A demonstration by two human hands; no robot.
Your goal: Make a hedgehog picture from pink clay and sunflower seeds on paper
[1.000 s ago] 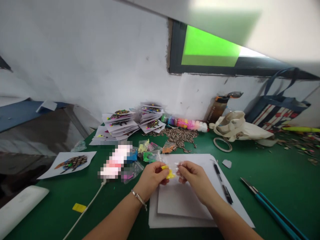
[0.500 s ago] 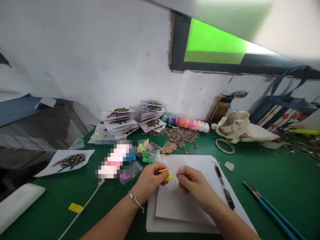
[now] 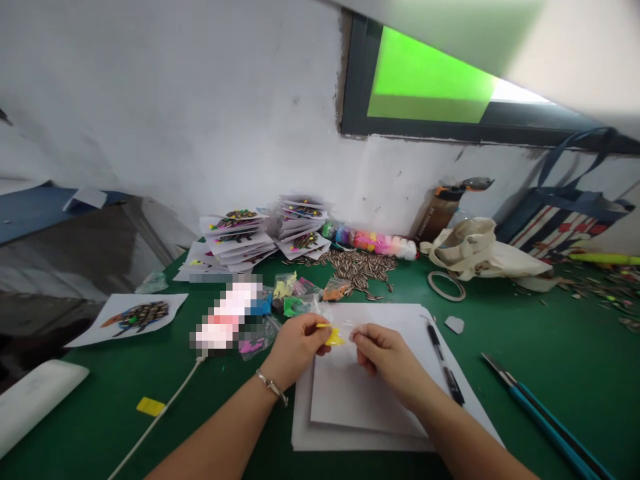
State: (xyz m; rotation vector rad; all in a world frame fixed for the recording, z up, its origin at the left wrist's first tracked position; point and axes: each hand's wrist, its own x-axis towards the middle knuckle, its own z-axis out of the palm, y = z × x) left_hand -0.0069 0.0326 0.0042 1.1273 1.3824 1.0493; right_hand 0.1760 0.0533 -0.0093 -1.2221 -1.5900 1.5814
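Over the white paper stack point(image 3: 370, 400), my left hand point(image 3: 300, 343) pinches a small clear plastic bag with a soft yellow lump, like modelling clay point(image 3: 335, 337), inside. My right hand point(image 3: 377, 350) is closed at the bag's other side, thumb against the fingers, gripping its clear edge. The bag's outline is faint between the hands. Just beyond my left hand lie more small bags with green clay point(image 3: 293, 307), orange clay point(image 3: 336, 291) and purple clay point(image 3: 251, 345). A black pen point(image 3: 445, 363) rests on the paper to the right of my right hand.
Sunflower seeds point(image 3: 360, 270) are heaped behind the paper. Stacked seed pictures point(image 3: 240, 243) stand at the back left, and one picture point(image 3: 135, 320) lies apart. To the right are a tape roll point(image 3: 446, 287), scissors point(image 3: 540, 413) and a cloth bag point(image 3: 493, 257). A white cable point(image 3: 160, 413) crosses the left side.
Both hands stay in nearly the same place, still holding the bag. The yellow lump shows slightly lower and flatter between them. The whole view has shifted a little.
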